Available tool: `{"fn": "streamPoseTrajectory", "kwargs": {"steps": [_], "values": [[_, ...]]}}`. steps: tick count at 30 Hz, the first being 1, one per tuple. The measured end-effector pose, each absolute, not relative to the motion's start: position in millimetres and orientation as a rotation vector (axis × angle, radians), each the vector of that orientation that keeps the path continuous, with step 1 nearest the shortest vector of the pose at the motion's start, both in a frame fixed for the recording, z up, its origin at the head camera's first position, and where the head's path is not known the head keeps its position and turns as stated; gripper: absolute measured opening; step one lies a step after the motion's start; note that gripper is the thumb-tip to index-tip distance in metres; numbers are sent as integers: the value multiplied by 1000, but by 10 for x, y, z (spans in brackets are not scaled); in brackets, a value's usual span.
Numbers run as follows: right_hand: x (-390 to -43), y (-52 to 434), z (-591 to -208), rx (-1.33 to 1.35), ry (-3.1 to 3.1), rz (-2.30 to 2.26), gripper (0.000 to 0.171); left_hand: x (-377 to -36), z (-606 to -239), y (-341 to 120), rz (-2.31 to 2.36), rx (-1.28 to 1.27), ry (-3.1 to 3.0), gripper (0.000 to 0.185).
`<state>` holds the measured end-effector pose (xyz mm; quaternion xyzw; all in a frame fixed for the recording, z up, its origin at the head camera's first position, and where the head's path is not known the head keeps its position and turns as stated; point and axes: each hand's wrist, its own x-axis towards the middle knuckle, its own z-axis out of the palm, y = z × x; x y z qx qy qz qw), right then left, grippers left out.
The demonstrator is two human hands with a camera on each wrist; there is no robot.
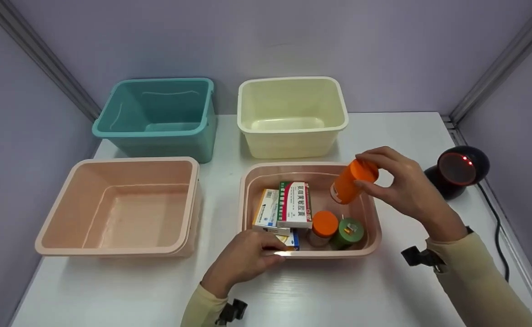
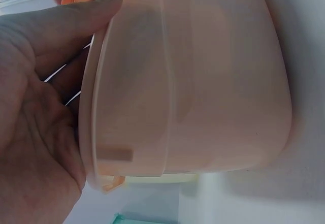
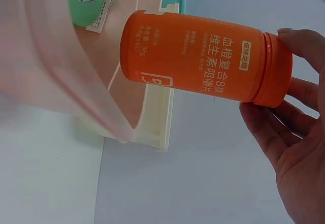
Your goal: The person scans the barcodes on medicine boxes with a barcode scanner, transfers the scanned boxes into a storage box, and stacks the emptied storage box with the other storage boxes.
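Observation:
My right hand (image 1: 404, 184) pinches an orange pill bottle (image 1: 351, 180) by its cap, tilted over the right side of a pink bin (image 1: 375, 227). In the right wrist view the bottle (image 3: 198, 56) shows its printed label. My left hand (image 1: 246, 255) grips the bin's front rim, thumb outside; the left wrist view shows the bin's outer wall (image 2: 213, 82). Inside the bin lie a green-and-white medicine box (image 1: 297, 205), a white-and-orange box (image 1: 266, 208) and a partly hidden blue-and-yellow box (image 1: 292, 240). An orange-capped bottle (image 1: 325, 225) and a green container (image 1: 350, 232) stand beside them.
Another pink bin (image 1: 192, 204) stands on the left. Behind are a teal bin (image 1: 166, 144) and a cream bin (image 1: 293, 143), against the back wall. A black scanner (image 1: 459, 170) with red lights stands at the right, its cable (image 1: 497, 222) running along the table edge.

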<state>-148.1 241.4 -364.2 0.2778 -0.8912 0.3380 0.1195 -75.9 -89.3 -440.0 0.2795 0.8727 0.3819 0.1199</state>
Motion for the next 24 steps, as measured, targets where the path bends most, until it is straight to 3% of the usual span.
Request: {"fn": "streamPoseTrajectory", "kwargs": {"steps": [24], "values": [[-1470,2587,-3536,616,-2408,982,45,-756,-4406,-894,1122,841,2562,14]]}}
